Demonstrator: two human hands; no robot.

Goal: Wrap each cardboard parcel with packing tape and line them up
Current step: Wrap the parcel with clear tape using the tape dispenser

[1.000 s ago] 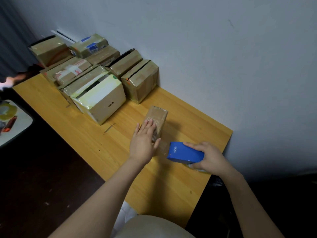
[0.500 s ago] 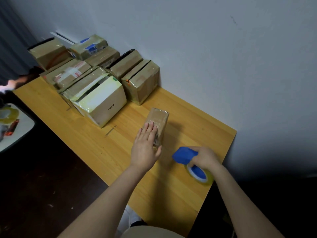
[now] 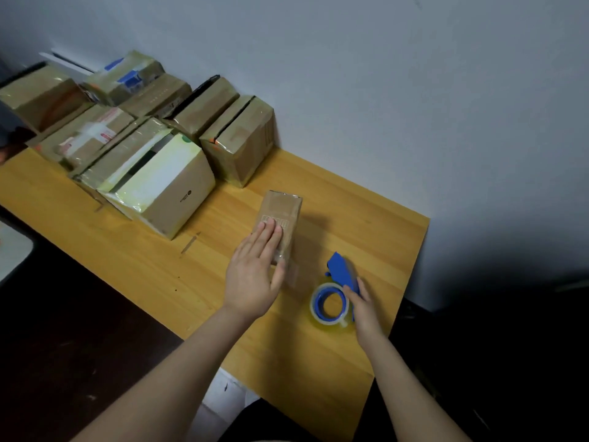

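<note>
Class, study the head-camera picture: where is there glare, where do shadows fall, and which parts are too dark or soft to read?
Head view: glossy tape glints on the stacked parcels; the small parcel under the left hand throws a soft shadow rightward on the table; beyond the tape dispenser in the right hand the corner sinks to black; the parcel's print is too soft to read.

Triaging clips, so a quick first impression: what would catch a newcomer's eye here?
The left hand lies flat on a small parcel in the middle of the table, while the right hand touches a blue dispenser just to the right of it. Behind them, taped boxes are packed together against the wall at the table's far left.
</note>
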